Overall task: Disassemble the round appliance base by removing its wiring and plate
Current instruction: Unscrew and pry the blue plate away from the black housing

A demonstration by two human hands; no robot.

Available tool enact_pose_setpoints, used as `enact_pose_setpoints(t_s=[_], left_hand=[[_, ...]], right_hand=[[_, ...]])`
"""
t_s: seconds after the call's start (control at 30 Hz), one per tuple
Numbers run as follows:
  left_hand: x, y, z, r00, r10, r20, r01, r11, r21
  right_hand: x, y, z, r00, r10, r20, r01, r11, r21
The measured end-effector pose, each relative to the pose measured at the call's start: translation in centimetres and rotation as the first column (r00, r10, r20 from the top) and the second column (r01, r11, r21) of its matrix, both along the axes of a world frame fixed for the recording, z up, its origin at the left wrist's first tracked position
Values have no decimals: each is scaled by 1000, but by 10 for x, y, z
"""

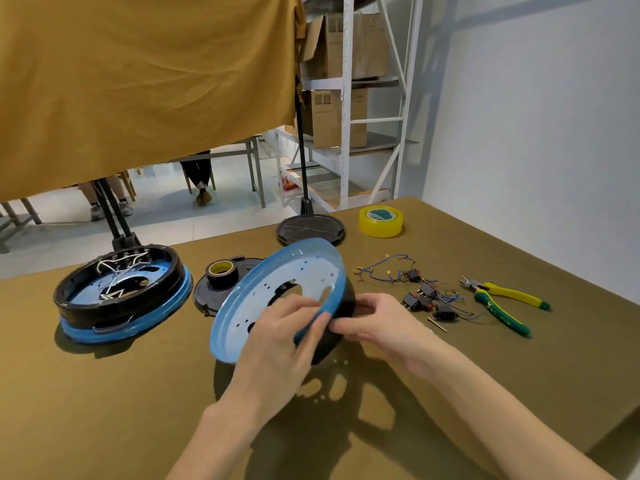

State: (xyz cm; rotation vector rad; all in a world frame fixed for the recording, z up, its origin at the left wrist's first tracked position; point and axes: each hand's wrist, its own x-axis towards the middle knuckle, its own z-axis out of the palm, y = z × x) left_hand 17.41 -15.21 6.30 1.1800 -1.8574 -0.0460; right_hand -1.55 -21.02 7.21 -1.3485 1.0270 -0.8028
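My left hand (pixel 287 332) and right hand (pixel 372 323) both grip one tilted round base (pixel 273 296). Left of it sits a second base (pixel 121 292); right, one pliers (pixel 502 303). Olive table (pixel 104 393), white wall (pixel 536 116).

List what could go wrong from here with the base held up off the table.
1. The tilted blue plate is held at one edge only by the left hand and right hand; it may slip and drop.
2. Its cut-outs may have sharp edges near the fingers.
3. The loose switches and wires lie close by the right hand; a swing could scatter them.
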Motion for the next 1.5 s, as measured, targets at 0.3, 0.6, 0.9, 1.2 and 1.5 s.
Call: enact_pose_setpoints(t_s=[0.3,0.6,0.9,1.2,1.5], left_hand=[[-4,-9,-19,889,-216,404,37,913,406],[15,-5,-9,937,-195,289,6,837,547],[-9,-3,-10,937,-271,221,71,765,640],[-13,-9,-30,893,-261,367,-32,776,630],[-5,-19,-8,861,-444,247,138,673,727]], right_hand=[[-30,-4,-16,866,-246,-436,-114,752,-649],[4,-20,17,375,52,-925,-602,773,-201],[-3,-34,50,61,109,-992,-695,718,36],[2,-40,46,-89,16,-996,-700,710,74],[-5,-42,29,-137,-263,-955,-808,587,-45]])
